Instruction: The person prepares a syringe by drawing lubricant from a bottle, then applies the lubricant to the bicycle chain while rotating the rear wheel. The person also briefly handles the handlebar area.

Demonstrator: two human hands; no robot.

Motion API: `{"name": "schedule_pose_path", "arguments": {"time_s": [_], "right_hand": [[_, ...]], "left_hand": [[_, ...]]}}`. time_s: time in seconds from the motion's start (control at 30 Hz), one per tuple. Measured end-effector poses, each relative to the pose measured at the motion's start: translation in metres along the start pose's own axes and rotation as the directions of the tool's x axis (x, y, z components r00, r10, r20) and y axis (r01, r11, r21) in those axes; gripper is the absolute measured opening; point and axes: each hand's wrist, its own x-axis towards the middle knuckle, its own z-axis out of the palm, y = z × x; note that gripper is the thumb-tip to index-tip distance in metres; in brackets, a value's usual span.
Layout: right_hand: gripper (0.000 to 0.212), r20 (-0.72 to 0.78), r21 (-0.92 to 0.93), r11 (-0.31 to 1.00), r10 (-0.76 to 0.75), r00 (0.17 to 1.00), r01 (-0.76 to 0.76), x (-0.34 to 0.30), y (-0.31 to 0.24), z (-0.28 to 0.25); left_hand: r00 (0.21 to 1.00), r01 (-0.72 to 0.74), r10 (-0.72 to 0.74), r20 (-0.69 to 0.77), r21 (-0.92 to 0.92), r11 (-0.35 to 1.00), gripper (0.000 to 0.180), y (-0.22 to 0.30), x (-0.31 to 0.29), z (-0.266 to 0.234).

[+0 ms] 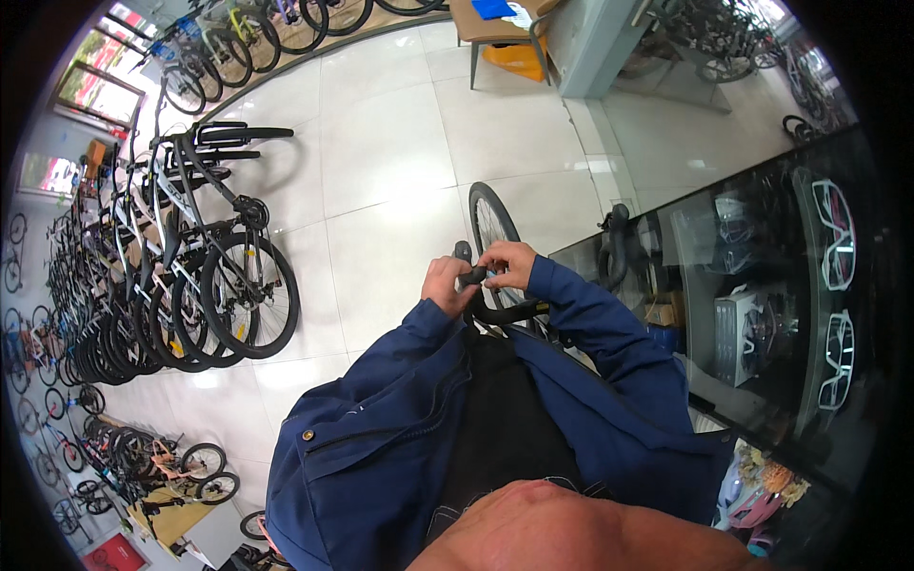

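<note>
Just ahead of me is a bicycle with black drop handlebars (497, 315); its front wheel (490, 211) points away from me. Both hands meet at the left side of the bar, around the rubbery black brake hood (464, 250). My left hand (443, 285) is closed, its fingers and thumb gripping the black hooked part below the hood. From the other side, my right hand (508, 264) pinches at the same spot, fingertips together. Whatever lies between those fingertips is too small to make out. The bar's other drop (617, 249) stands off to the right, untouched.
A glass display case (700, 314) with glasses (836, 238) and boxes stands close on my right. Rows of parked bicycles (249, 290) line the left side. Farther ahead are a brown chair (500, 24), a pillar (595, 57) and more bicycles on a pale tiled floor (381, 162).
</note>
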Motion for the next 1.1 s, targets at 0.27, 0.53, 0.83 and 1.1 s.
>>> {"name": "schedule_pose_path", "arguments": {"time_s": [0.27, 0.53, 0.83, 1.1], "right_hand": [[0.024, -0.172, -0.207, 0.968, -0.181, 0.968, 0.144, -0.03, -0.009, 0.029], [0.022, -0.428, -0.448, 0.887, -0.327, 0.843, 0.116, -0.038, -0.01, 0.071], [0.019, -0.603, -0.491, 0.871, -0.351, 0.716, 0.014, -0.03, -0.006, 0.089], [0.025, -0.641, -0.506, 0.862, -0.368, 0.674, -0.01, -0.026, -0.005, 0.094]], "left_hand": [[0.99, -0.116, 0.111, 0.092, 0.05, 0.992, 0.036, -0.001, -0.003, -0.014], [0.97, -0.231, 0.241, -0.026, 0.195, 0.953, 0.026, 0.005, -0.015, -0.002], [0.979, -0.185, 0.197, -0.045, 0.186, 0.965, 0.02, -0.015, -0.014, 0.003], [0.978, -0.173, 0.191, -0.083, 0.184, 0.968, 0.027, -0.02, -0.01, 0.005]]}}
